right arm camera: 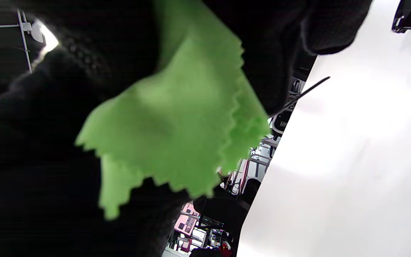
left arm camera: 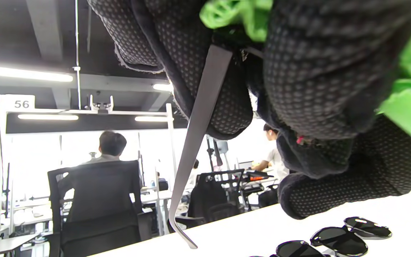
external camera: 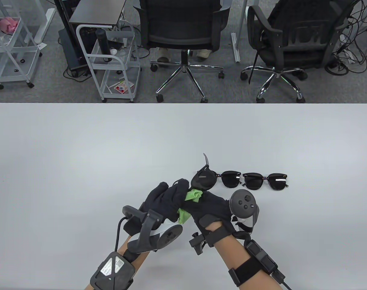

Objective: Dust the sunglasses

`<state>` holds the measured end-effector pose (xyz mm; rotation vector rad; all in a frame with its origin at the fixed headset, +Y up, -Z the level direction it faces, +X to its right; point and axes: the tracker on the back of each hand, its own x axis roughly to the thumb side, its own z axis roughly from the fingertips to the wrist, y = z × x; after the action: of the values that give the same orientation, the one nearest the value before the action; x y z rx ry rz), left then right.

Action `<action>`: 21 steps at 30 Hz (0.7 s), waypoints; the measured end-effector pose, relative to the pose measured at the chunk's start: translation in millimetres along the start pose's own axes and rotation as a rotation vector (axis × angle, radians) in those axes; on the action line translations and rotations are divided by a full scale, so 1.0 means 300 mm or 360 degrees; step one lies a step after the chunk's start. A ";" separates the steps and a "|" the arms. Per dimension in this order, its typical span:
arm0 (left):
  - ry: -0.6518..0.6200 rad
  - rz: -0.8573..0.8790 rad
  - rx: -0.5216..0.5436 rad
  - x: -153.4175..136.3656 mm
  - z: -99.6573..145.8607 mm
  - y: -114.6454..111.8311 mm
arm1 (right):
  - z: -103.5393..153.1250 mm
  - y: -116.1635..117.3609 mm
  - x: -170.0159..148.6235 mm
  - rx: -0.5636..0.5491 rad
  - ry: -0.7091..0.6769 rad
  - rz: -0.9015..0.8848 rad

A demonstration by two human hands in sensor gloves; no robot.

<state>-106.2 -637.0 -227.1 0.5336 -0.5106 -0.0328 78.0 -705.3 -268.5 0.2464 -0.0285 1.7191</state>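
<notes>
Your left hand [external camera: 167, 201] and right hand [external camera: 209, 208] meet just above the white table [external camera: 80, 151], fingers curled together around a bright green microfibre cloth with a zigzag edge [external camera: 193, 195] and a pair of black-framed dark-lens sunglasses [external camera: 203, 179]. The cloth is bunched between the two gloves, one fold showing near your fingertips and another lower between the palms; in the right wrist view its pinked corner [right arm camera: 177, 132] hangs loose under your dark glove. Your left hand's fingers [left arm camera: 223, 103] are closed on the held pair, with one grey temple arm [left arm camera: 194, 142] dropping out from between them, its curved tip close to the tabletop. In the table view that pair's lens pokes out past your fingertips, tilted, with a temple tip sticking up behind it. How your right fingers sit on the frame is hidden by the cloth and the gloves, though they clearly clasp the cloth. Just beside the held pair, to your right, two more pairs of dark sunglasses lie flat in a row: a nearer second pair [external camera: 231, 178] and a third pair [external camera: 265, 180] with a bright reflection on one lens.
</notes>
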 end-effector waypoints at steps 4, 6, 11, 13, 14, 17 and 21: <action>0.0016 0.0054 -0.0032 -0.016 0.004 -0.010 | -0.013 -0.003 -0.026 0.0192 0.0051 -0.0157; -0.0007 -0.0005 -0.0022 -0.012 0.009 -0.006 | -0.016 -0.001 -0.042 0.0307 0.0111 -0.0274; -0.0010 -0.0031 -0.0006 0.002 0.010 -0.010 | -0.007 0.015 -0.033 0.0252 0.0118 -0.0109; -0.0025 -0.0068 -0.0001 0.008 0.012 -0.011 | 0.001 0.022 -0.020 0.0115 0.0122 -0.0015; -0.0028 -0.0069 0.0000 0.008 0.012 -0.011 | 0.001 0.023 -0.018 0.0080 0.0108 0.0035; -0.0022 -0.0062 -0.0004 0.010 0.008 -0.011 | -0.001 0.019 -0.013 0.0031 0.0057 0.0100; 0.0001 -0.0031 -0.0014 -0.009 0.002 -0.017 | -0.015 0.004 -0.013 0.0123 0.0043 0.0021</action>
<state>-108.4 -641.1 -230.5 0.5297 -0.5043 -0.0535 76.7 -708.6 -273.6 0.2806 0.0561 1.7384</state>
